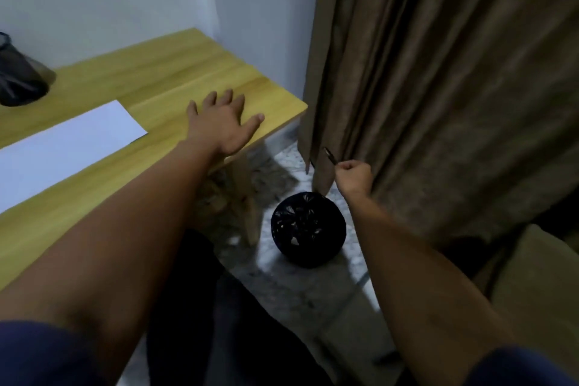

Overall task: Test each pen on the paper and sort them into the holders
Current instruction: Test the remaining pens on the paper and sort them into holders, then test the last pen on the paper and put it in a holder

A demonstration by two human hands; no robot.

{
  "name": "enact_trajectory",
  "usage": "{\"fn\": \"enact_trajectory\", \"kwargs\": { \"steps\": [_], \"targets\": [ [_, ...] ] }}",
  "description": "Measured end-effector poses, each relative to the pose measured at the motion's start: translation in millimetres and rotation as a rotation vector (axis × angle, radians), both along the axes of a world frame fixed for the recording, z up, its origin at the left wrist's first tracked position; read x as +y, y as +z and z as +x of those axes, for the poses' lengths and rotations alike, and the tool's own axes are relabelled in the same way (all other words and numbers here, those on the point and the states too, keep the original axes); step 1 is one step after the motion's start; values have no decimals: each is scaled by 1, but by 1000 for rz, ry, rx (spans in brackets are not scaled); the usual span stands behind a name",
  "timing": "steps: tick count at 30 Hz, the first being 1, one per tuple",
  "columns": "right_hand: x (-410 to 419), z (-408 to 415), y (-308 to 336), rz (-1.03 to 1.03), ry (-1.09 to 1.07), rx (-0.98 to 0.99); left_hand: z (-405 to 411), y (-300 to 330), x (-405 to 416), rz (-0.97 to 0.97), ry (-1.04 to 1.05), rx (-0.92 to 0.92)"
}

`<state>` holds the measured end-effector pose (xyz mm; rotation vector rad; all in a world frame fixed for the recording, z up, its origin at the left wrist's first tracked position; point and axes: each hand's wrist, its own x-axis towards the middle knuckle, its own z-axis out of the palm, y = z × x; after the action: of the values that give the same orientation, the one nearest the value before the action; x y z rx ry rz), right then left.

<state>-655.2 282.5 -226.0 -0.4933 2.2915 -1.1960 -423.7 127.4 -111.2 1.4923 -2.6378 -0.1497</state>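
Here the left hand [224,125] lies flat with spread fingers on the light wooden tabletop [175,72], beside the white paper sheet [62,147] — the right hand [352,174] pinches a thin dark pen [329,156] above the round bin lined with black plastic [308,229] on the floor.

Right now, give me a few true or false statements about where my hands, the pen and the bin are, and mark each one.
1. The left hand lies flat on the wooden table. True.
2. The right hand is empty. False: its fingers grip a dark pen.
3. The pen is held over the white paper. False: it is off the table, beside the brown curtain.
4. A black-lined bin stands on the floor below the right hand. True.
5. The left hand rests on the paper. False: it is on bare wood.
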Motion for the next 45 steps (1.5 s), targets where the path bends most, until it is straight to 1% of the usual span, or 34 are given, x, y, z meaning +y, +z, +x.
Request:
{"fn": "enact_trajectory", "kwargs": {
  "steps": [4,6,10,16,19,23,28,32,36,41,45],
  "targets": [
    [3,-5,-35,155,45,36,0,-3,-1,-28,15,21],
    [-2,-12,-50,185,81,61,0,-4,0,-33,14,25],
    [-5,2,-8,143,80,74,0,-2,2,-36,14,31],
    [-25,10,61,-22,85,209,5,7,7,-29,-18,26],
    [-41,24,102,-109,151,324,15,23,9,-34,-55,-16],
    [-69,64,149,-205,304,417,51,46,9,-42,21,66],
    [-109,158,182,-289,569,498,143,73,11,-110,170,178],
    [-137,256,197,-359,735,499,242,95,20,-208,324,165],
    [-154,363,207,-391,947,465,355,105,34,-238,510,170],
    [-160,490,203,-412,1245,431,486,88,54,-203,746,223],
    [-155,570,185,-377,1419,389,564,60,61,-131,809,298]
  ]
}}
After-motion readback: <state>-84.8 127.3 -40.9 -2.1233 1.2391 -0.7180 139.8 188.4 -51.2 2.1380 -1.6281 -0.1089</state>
